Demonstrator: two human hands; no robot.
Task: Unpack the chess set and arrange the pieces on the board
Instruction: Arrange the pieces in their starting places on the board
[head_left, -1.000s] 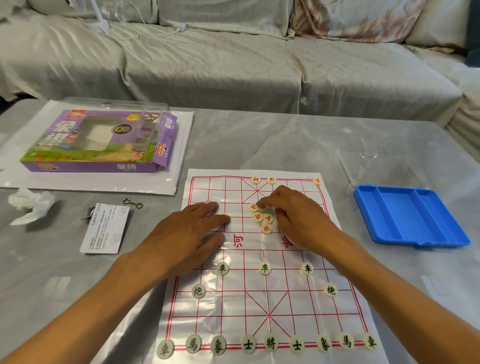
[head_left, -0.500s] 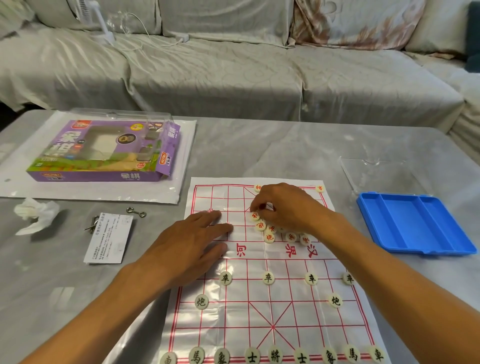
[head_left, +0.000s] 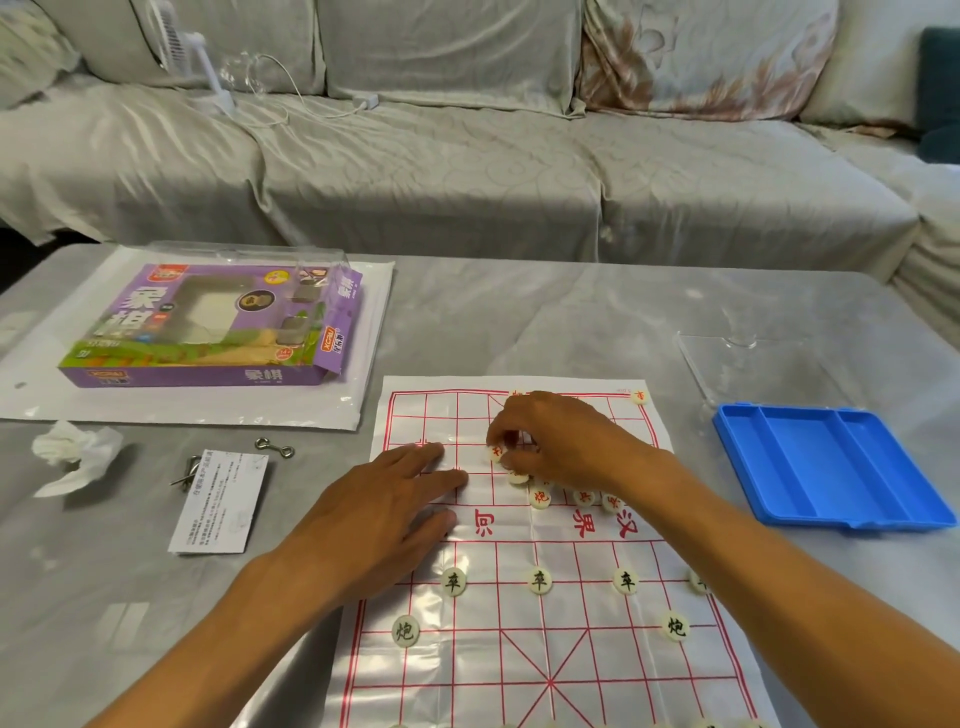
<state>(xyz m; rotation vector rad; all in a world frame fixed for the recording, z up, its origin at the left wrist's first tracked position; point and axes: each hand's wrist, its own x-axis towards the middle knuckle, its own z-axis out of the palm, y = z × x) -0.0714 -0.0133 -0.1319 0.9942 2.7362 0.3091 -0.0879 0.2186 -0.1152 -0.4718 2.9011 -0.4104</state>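
A white plastic board sheet (head_left: 519, 649) with a red grid lies on the table. My left hand (head_left: 384, 514) lies flat on its left half with fingers straight. Over the far half, my right hand (head_left: 561, 441) has its fingers curled and pinches a red-lettered piece (head_left: 495, 453) from a loose cluster of red pieces (head_left: 540, 498). Black-lettered pieces (head_left: 539, 580) stand in rows on the near half. One red piece (head_left: 639, 397) sits at the far right corner.
A purple game box (head_left: 208, 332) lies on a white sheet at the far left. A blue tray (head_left: 831, 467) and a clear lid (head_left: 753, 364) are at the right. A crumpled tissue (head_left: 72, 452), a leaflet (head_left: 221, 501) and metal hooks (head_left: 275, 448) lie left of the board.
The camera tilted up, so everything sits lower in view. My right hand shifted slightly toward the far side of the board over the red cluster. My left hand stayed flat on the sheet.
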